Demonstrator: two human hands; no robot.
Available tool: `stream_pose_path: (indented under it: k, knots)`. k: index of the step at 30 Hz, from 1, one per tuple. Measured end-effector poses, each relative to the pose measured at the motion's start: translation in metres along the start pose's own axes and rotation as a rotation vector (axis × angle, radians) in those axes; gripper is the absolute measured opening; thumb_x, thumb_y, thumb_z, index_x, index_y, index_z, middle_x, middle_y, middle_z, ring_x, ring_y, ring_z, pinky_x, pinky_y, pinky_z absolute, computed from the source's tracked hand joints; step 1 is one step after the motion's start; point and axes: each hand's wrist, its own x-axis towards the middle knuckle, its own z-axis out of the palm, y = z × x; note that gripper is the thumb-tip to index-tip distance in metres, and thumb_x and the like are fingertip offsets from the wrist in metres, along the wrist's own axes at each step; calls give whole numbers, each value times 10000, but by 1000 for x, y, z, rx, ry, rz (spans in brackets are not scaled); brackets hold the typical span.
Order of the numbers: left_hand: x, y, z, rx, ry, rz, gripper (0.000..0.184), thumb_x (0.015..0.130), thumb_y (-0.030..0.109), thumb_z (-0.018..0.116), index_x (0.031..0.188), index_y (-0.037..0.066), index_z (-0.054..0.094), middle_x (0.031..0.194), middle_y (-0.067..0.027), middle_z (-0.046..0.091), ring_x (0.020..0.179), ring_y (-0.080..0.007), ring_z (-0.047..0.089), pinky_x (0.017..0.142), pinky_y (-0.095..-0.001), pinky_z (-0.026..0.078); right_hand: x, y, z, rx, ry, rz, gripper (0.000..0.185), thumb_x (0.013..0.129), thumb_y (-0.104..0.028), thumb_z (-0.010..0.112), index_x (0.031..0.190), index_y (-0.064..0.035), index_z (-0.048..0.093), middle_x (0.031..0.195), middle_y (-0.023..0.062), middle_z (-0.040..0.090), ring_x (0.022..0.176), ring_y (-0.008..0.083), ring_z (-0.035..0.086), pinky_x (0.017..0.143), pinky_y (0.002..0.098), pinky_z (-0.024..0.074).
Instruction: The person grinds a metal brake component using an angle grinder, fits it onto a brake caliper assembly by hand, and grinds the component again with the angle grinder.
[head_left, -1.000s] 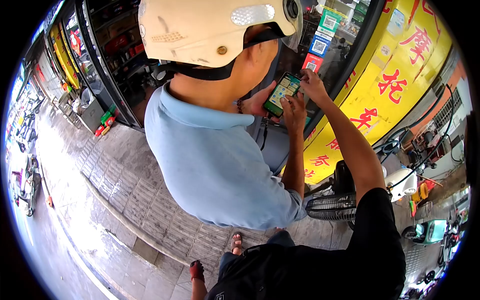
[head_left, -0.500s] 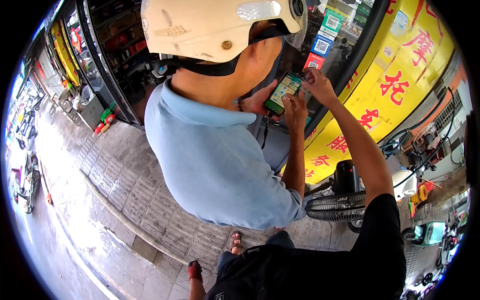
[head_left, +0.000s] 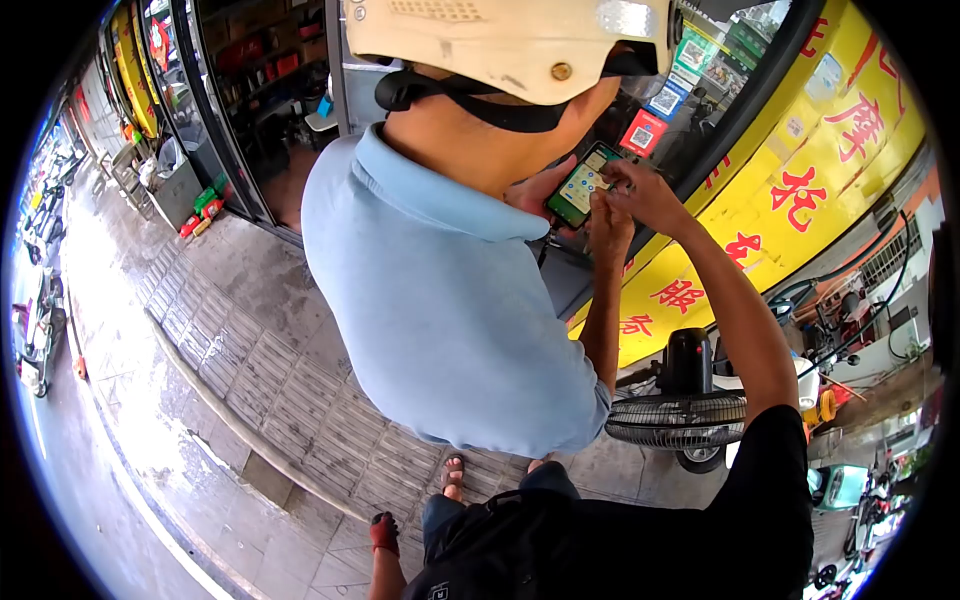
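The phone (head_left: 578,192) was out in front of the shop glass, tilted, its lit screen facing up. Widest of all lay the ribbed, grey pavement (head_left: 290,400), shiny in patches towards the road. Over it bent another person (head_left: 450,320) in a light blue collared shirt, back mostly turned to us, and beside that person ran a tall yellow sign (head_left: 735,240) with red characters. A scuffed cream helmet (head_left: 520,45) covered the person's head, its dark strap running below. From the lower right, a bare forearm came up out of a black sleeve (head_left: 765,480), passing over a black caged fan (head_left: 675,420), while a pale green scooter (head_left: 842,488) stood farther off. Three code cards, green (head_left: 693,53), blue (head_left: 664,98) and red (head_left: 643,133), ran in a slanting row on the glass, the red one nearest the phone. The other person's hand (head_left: 540,188) supported the phone from one side, and their second hand (head_left: 610,228) was at its opposite edge. The right hand (head_left: 648,192) reached in over the upper edge, fingers bent and bunched close to the screen; whether they touched it, I couldn't tell. Low down, well apart from the phone, was the dark, reddish left hand (head_left: 384,533), its fingers too unclear to read.
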Motion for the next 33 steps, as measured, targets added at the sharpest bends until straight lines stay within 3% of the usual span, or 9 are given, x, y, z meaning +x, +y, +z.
stream_pose_path:
  k: [4, 6, 10, 13, 15, 20, 23, 33]
  knots:
    - [1, 1, -4, 24, -25, -22, 156, 847, 243, 602, 899, 98, 576, 685, -5, 535, 514, -118, 498, 423, -254, 397, -6, -3, -3, 89, -47, 97, 291, 808, -146, 629, 1055, -5, 570, 972, 140, 648, 893, 225, 660, 782, 315, 505]
    - [5, 5, 0, 0, 5, -10, 120, 882, 199, 531, 767, 168, 514, 555, 25, 434, 399, -107, 405, 342, -256, 300, -8, 7, -4, 73, -21, 82, 269, 812, -146, 627, 1032, 1, 575, 939, 143, 654, 867, 231, 665, 764, 317, 509]
    - [12, 18, -6, -21, -58, 11, 149, 882, 200, 529, 737, 178, 502, 544, 32, 426, 392, -104, 394, 338, -258, 296, -11, 28, -2, 32, 25, 76, 225, 816, -151, 634, 965, 10, 585, 837, 144, 666, 803, 246, 677, 709, 322, 519]
    - [15, 28, -7, -5, -58, 8, 93, 855, 208, 586, 875, 117, 578, 634, 15, 502, 477, -102, 457, 396, -248, 357, -16, 29, -2, 58, 45, 98, 217, 813, -156, 642, 955, 0, 590, 819, 136, 669, 798, 253, 678, 695, 326, 517]
    - [19, 35, -7, -6, -164, 18, 82, 865, 208, 561, 840, 132, 575, 612, 30, 479, 460, -93, 435, 390, -245, 344, -18, 27, -2, 20, 65, 94, 225, 802, -174, 651, 944, -9, 594, 820, 133, 668, 788, 262, 675, 686, 334, 515]
    - [12, 47, 4, 82, -48, 55, 167, 861, 190, 524, 698, 158, 504, 578, 50, 435, 443, -78, 404, 381, -245, 312, -18, 30, 5, -160, 114, 177, 262, 762, -243, 674, 896, -31, 597, 820, 129, 665, 764, 296, 659, 669, 366, 508]
    - [14, 49, 0, 99, -138, 59, 171, 852, 184, 515, 683, 157, 501, 576, 55, 430, 440, -74, 395, 380, -240, 299, -16, 35, 11, -153, 120, 234, 273, 747, -269, 673, 866, -37, 590, 823, 129, 658, 777, 314, 646, 675, 388, 503]
    - [16, 33, -9, 29, -100, 15, 197, 874, 207, 510, 686, 208, 451, 515, 31, 408, 375, -120, 381, 339, -273, 272, -23, 17, 29, -352, 85, 4, 212, 803, -256, 621, 875, -59, 592, 839, 121, 593, 817, 332, 604, 697, 418, 494]
